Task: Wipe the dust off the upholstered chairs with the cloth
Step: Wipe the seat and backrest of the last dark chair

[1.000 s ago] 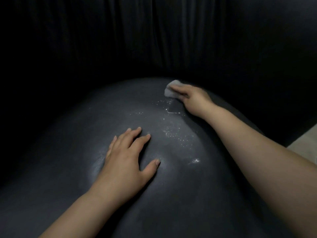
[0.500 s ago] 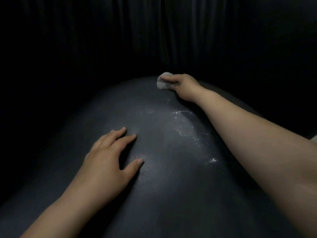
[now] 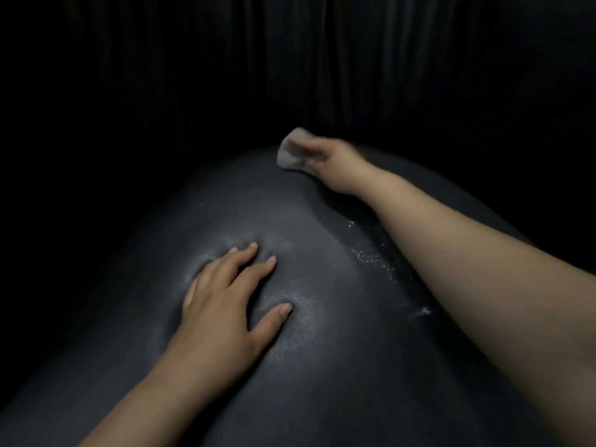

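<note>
Nearest the viewer, the left hand lies flat with its fingers spread, pressing a shallow dent into the dark, rounded chair seat cushion. To its right, under the outstretched right forearm, pale dust specks scatter across the cushion. At the cushion's far edge, just before the black pleated chair back, the right hand reaches out and holds a small pale cloth against the cushion; motion blur makes the grip hard to read, though the fingers seem curled over it.
</note>
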Demonstrator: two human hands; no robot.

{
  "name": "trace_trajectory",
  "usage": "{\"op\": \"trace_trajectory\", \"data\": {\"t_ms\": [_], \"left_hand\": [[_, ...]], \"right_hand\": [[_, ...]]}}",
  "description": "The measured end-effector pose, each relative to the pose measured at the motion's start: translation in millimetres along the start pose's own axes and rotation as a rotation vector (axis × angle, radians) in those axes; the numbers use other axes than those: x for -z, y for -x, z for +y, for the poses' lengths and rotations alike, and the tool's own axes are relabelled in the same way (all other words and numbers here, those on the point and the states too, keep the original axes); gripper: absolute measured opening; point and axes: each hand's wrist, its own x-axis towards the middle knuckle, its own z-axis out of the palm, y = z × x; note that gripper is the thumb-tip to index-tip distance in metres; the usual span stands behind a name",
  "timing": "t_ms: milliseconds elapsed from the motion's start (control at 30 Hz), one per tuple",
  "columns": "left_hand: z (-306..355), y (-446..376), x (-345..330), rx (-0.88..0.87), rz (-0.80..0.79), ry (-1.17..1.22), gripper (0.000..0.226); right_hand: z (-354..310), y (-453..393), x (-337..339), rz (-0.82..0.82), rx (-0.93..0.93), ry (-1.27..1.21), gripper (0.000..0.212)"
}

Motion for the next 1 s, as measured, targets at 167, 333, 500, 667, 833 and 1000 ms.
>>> {"op": "trace_trajectory", "data": {"t_ms": [167, 333, 500, 667, 833, 1000], "left_hand": [[-2, -1, -1, 0.012, 0.002, -0.009, 0.077], [-3, -1, -2, 0.015, 0.001, -0.010, 0.076], [0, 0, -4, 0.001, 0.022, -0.012, 0.076], [-4, -1, -6, -0.020, 0.025, -0.030, 0.069], [-5, -1, -5, -0.021, 0.040, -0.029, 0.069], [-7, -1, -3, -0.033, 0.035, -0.040, 0.066]], "right_hand": [[-13, 12, -26, -0.230, 0.113, 0.024, 0.039], [-16, 40, -16, -0.325, 0.107, -0.189, 0.044], [-26, -10, -42, -0.051, 0.150, -0.073, 0.047], [-50, -38, -92, -0.259, 0.197, 0.061, 0.043], [-63, -32, -101, -0.376, 0.273, -0.003, 0.060], [-64, -23, -86, -0.506, 0.314, 0.070, 0.050]]}}
